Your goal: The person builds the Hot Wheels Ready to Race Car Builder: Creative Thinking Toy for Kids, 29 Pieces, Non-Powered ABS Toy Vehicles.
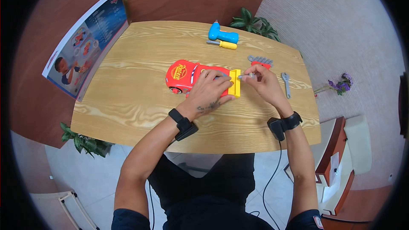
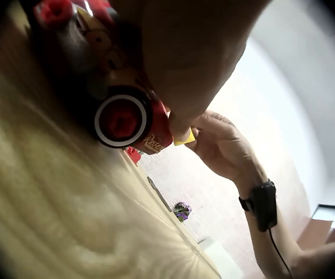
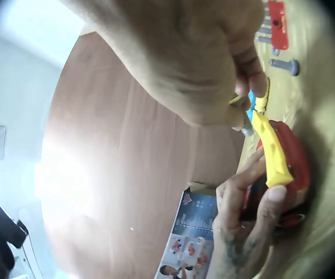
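A red toy car (image 1: 181,74) sits on the table, its yellow rear spoiler (image 1: 235,83) facing right. My left hand (image 1: 208,87) lies over the car's rear and grips it, the thumb at one end of the spoiler (image 3: 275,157) in the right wrist view. Close beside the spoiler, my right hand (image 1: 266,83) pinches a small grey bolt (image 1: 243,76) between thumb and fingers, its tip pointing toward the yellow part. From the left wrist, a car wheel (image 2: 122,121) shows and the right hand (image 2: 222,145) meets the spoiler's edge.
Behind the car lie a blue toy drill (image 1: 223,35) and a yellow-handled screwdriver (image 1: 226,45). A red holder with several grey bolts (image 1: 260,61) and a grey wrench (image 1: 286,85) lie to the right. A printed box (image 1: 87,44) stands at the table's left edge.
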Demonstrator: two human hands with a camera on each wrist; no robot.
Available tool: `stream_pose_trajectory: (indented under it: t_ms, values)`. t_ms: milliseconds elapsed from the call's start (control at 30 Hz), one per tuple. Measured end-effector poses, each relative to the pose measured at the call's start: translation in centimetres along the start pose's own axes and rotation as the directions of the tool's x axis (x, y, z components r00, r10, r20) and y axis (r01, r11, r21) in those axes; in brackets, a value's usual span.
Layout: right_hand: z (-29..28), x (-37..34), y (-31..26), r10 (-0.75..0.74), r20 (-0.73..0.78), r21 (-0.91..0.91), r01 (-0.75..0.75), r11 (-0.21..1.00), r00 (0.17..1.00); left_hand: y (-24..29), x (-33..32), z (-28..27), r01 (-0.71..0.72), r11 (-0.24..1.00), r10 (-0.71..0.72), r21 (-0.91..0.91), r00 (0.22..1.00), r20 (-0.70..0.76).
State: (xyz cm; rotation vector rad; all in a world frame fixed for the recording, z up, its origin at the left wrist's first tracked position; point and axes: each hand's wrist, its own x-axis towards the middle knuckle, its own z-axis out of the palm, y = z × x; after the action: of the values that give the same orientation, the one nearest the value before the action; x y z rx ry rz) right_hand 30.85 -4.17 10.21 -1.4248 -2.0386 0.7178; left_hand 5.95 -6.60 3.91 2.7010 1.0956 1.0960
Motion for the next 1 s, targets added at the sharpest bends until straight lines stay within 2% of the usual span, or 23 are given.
stream_pose_trajectory:
  t_ms: [67, 133, 167, 233, 367, 433, 467, 600, 767, 833, 933, 967, 1000]
  values:
    - [0.0, 0.0, -1.5, -0.021, 0.016, -0.054, 0.022, 0.998, 1.000, 0.0, 0.1, 0.0, 0.002, 1.000, -0.002, -0.017, 1.000, -0.011]
    - [0.3, -0.1, -2.7, -0.203, 0.089, -0.183, 0.216, 0.959, 0.975, -0.2, 0.1, 0.0, 0.009, 1.000, -0.009, -0.027, 1.000, -0.022]
    - [0.5, 0.1, -2.4, -0.204, 0.089, -0.186, 0.217, 0.958, 0.975, -0.3, 0.1, 0.1, 0.006, 0.999, -0.007, -0.043, 1.000, -0.026]
    - [0.9, 0.6, -2.0, -0.433, 0.096, -0.319, 0.439, 0.840, 0.896, -0.5, -0.1, 0.1, 0.013, 0.998, -0.015, -0.059, 0.999, -0.035]
    - [0.5, 0.7, -3.2, -0.437, 0.195, -0.384, 0.479, 0.790, 0.878, -0.8, -0.1, 0.2, 0.009, 0.993, -0.016, -0.115, 0.998, -0.059]
    - [0.8, 0.7, -3.7, -0.331, 0.224, -0.425, 0.398, 0.813, 0.917, -0.7, -0.1, 0.3, 0.018, 0.991, -0.026, -0.132, 0.998, -0.060]
    - [0.8, 0.8, -3.8, -0.330, 0.227, -0.424, 0.398, 0.814, 0.916, -0.8, -0.2, 0.4, -0.004, 0.993, -0.005, -0.119, 0.997, -0.075]
    - [0.1, 1.8, -4.3, -0.349, 0.274, -0.432, 0.439, 0.788, 0.896, -1.2, -0.5, 1.4, -0.067, 0.997, 0.062, -0.041, 0.993, -0.104]
    - [0.1, 1.9, -5.7, -0.315, 0.360, -0.472, 0.463, 0.750, 0.878, -1.2, -0.6, 1.7, -0.053, 0.997, 0.047, -0.050, 0.992, -0.115]
    - [0.5, 2.4, -5.4, -0.337, 0.422, -0.459, 0.519, 0.721, 0.842, -1.1, -0.6, 1.7, -0.043, 0.998, 0.038, -0.045, 0.994, -0.101]
    - [0.5, 2.2, -5.8, -0.286, 0.444, -0.440, 0.485, 0.756, 0.849, -0.9, -0.7, 1.6, -0.039, 0.997, 0.028, -0.067, 0.988, -0.154]
    - [0.5, 2.2, -5.1, -0.287, 0.444, -0.439, 0.485, 0.756, 0.849, -0.9, -0.7, 1.6, -0.035, 0.995, 0.019, -0.090, 0.983, -0.180]
    - [0.4, 2.3, -3.9, -0.421, 0.393, -0.368, 0.559, 0.743, 0.818, -1.0, -0.7, 1.6, -0.031, 0.993, 0.007, -0.112, 0.978, -0.207]
